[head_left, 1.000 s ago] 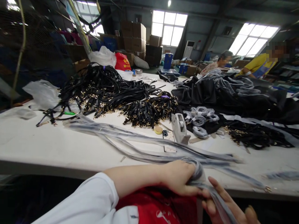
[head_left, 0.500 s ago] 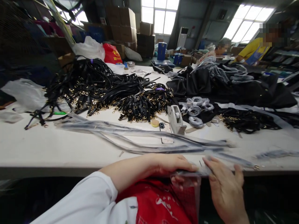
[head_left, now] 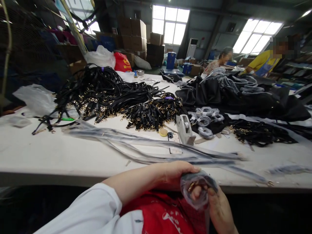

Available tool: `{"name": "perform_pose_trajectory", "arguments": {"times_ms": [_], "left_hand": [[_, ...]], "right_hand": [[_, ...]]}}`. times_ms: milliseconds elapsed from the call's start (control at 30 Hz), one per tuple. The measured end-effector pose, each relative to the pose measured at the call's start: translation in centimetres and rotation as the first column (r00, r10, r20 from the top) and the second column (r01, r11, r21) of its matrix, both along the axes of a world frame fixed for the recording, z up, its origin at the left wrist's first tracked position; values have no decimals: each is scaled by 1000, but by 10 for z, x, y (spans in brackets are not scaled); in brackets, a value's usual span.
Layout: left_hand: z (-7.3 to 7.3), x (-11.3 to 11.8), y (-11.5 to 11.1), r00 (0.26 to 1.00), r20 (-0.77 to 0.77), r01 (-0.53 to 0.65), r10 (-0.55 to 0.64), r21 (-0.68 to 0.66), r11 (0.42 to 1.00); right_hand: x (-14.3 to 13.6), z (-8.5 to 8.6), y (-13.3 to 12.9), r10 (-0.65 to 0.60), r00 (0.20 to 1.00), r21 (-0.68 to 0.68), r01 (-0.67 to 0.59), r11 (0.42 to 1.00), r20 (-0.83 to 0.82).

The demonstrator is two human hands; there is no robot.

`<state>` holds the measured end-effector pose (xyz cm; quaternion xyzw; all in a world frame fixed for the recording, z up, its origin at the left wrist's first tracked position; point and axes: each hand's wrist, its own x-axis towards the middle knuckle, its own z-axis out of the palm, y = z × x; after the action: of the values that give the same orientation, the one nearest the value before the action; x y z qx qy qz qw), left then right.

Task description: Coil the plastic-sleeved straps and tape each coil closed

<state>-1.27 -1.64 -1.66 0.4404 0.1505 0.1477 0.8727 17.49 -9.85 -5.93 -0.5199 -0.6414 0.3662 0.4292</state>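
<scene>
Both hands grip one coiled grey strap in a clear plastic sleeve (head_left: 198,188): left hand (head_left: 176,174) closed over its top, right hand (head_left: 218,209) pinching it from below, at the near edge of the white worktable (head_left: 36,156). More long grey sleeved straps (head_left: 146,146) lie just beyond; white tape dispenser (head_left: 185,130) and heap of black straps with gold buckles (head_left: 117,97) farther back.

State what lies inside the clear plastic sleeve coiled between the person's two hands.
Through the clear plastic sleeve, held by the left hand and right hand, a dark strap with a gold-coloured metal fitting shows. Folds and fingers cover the rest of it.
</scene>
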Motion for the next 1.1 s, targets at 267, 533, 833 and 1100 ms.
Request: {"name": "perform_pose_trajectory", "arguments": {"times_ms": [267, 533, 833, 1100], "left_hand": [[29, -10, -3, 857, -380, 13, 347, 690, 724], [32, -28, 8, 848, -521, 250, 97, 555, 793], [26, -26, 15, 822, -447, 174, 352, 787, 592], [24, -23, 17, 782, -410, 194, 469, 876, 442]], "right_hand": [[4, 12, 10, 107, 980, -30, -104, 994, 169], [31, 30, 13, 69, 936, 67, -98, 993, 344], [42, 17, 16, -133, 804, 361, -107, 926, 579], [39, 11, 14, -263, 817, 515, -48, 856, 514]]}}
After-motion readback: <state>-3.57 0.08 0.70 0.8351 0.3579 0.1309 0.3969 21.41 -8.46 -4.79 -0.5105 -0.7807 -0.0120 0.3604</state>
